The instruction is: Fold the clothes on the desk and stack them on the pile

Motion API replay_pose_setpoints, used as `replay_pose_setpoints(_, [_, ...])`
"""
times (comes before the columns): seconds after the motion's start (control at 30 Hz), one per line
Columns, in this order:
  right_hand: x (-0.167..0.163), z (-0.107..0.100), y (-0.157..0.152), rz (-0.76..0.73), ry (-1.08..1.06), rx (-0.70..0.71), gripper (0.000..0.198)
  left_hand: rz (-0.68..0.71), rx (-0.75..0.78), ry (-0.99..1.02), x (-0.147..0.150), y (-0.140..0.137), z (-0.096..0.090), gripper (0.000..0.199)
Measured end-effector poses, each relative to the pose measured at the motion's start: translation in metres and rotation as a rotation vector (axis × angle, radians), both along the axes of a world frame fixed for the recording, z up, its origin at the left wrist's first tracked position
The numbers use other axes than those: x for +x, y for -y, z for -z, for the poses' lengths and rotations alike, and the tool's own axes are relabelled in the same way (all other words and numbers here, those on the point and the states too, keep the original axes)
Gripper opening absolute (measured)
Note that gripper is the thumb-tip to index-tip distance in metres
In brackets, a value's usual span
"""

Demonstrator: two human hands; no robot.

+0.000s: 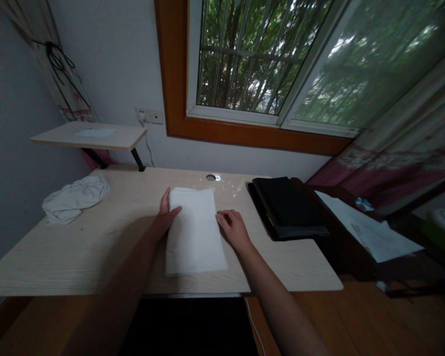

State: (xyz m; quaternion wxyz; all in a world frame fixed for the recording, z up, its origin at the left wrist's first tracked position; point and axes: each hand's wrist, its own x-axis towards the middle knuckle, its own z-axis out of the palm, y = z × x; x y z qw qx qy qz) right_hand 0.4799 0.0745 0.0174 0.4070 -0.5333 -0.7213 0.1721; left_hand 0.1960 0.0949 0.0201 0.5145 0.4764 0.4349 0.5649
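Observation:
A folded white cloth (196, 232), flat and rectangular with several layers showing at its top edge, lies on the light wooden desk (282, 267). My left hand (165, 217) is at its left edge, thumb laid over the top and fingers along the side, partly hidden behind it. Against the right edge, my right hand (234, 228) has its fingers curled in, with thumb and fingertips meeting the edge near its upper half. A second white cloth (76, 198) sits crumpled at the desk's far left.
A black folder-like stack (289, 207) occupies the desk's right side. Behind the left part stands a raised shelf (59, 136) with a paper (95, 132) on it. A round cable hole (210, 177) is near the back edge. Beyond the desk at right, papers (367, 227) lie on a dark surface.

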Motion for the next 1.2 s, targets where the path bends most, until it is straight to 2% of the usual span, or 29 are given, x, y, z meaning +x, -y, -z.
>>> replay_pose_setpoints(0.13, [0.000,0.001,-0.004,-0.009,-0.009,-0.105,0.048,0.082,-0.068,0.139,0.005,0.012,-0.015,0.105])
replay_pose_setpoints(0.27, [-0.001,-0.009,-0.003,-0.064,-0.223,-0.301,0.054,0.150,-0.122,0.240,0.009,0.022,-0.030,0.104])
replay_pose_setpoints(0.37, [-0.007,-0.021,0.003,-0.224,-0.477,-0.507,0.054,0.154,-0.155,0.278,0.008,0.025,-0.036,0.104])
replay_pose_setpoints(0.47, [-0.017,-0.031,0.011,-0.381,-0.708,-0.690,0.049,0.168,-0.159,0.290,0.006,0.024,-0.034,0.103])
replay_pose_setpoints(0.57, [-0.027,-0.035,0.015,-0.396,-0.929,-0.748,0.048,0.176,-0.159,0.292,0.003,0.020,-0.027,0.105])
replay_pose_setpoints(0.67, [-0.032,-0.033,0.015,-0.328,-1.084,-0.719,0.052,0.165,-0.185,0.257,0.003,0.018,-0.023,0.105])
replay_pose_setpoints(0.87, [-0.032,-0.032,0.014,-0.339,-1.108,-0.655,0.064,0.138,-0.159,0.186,0.006,0.022,-0.029,0.106])
replay_pose_setpoints(0.97, [-0.031,-0.031,0.016,-0.342,-1.093,-0.669,0.062,0.159,-0.123,0.194,0.006,0.023,-0.030,0.106])
replay_pose_setpoints(1.13, [-0.023,-0.024,0.017,-0.365,-0.989,-0.863,0.032,0.170,-0.131,0.217,0.005,0.023,-0.027,0.107])
replay_pose_setpoints(1.2, [-0.022,-0.023,0.017,-0.380,-0.949,-0.932,0.029,0.173,-0.143,0.223,0.005,0.023,-0.027,0.108])
